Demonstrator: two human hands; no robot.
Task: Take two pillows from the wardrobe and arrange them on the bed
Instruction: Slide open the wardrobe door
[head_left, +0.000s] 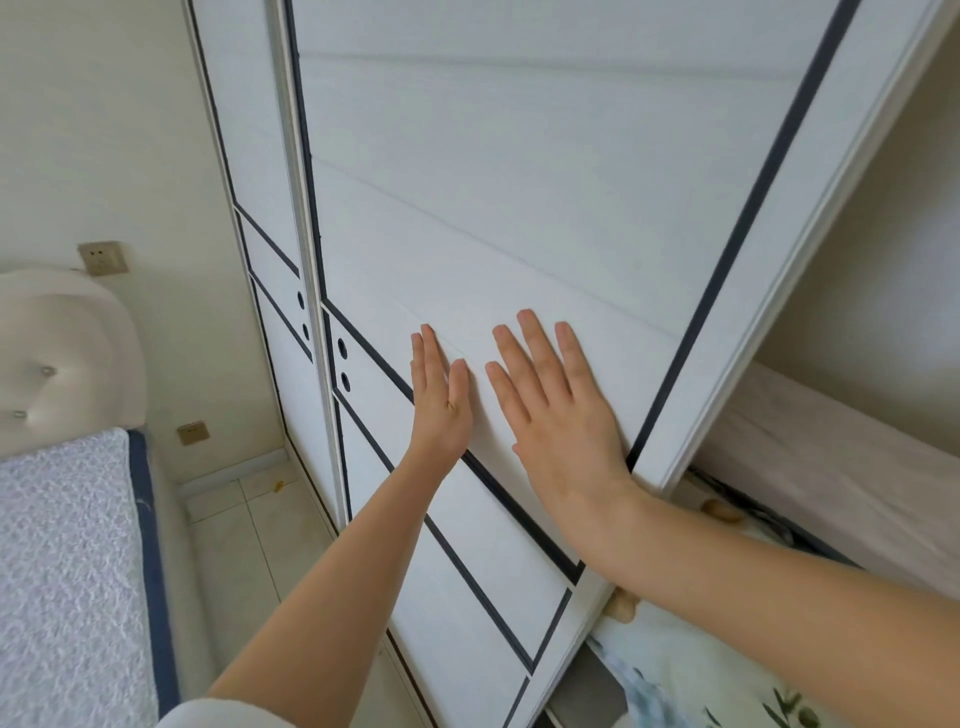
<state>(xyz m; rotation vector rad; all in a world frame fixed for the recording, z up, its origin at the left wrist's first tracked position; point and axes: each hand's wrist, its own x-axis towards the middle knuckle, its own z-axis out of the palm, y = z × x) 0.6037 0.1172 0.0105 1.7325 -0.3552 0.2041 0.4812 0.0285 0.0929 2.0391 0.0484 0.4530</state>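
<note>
While both hands press flat, one wardrobe door (519, 208) stands partly open.

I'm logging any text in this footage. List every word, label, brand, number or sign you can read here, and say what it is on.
None can be read.
The sliding wardrobe door under both hands: plain white panels with dark trim, no lettering.
The wall sockets beside the headboard: no marking legible.
The printed fabric inside the wardrobe: leaf pattern only, no words.

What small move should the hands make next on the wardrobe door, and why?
Probably keep sliding the door left. Both the left hand and right hand press flat on it, and the gap at its right edge shows only part of the shelf and patterned fabric.
</note>
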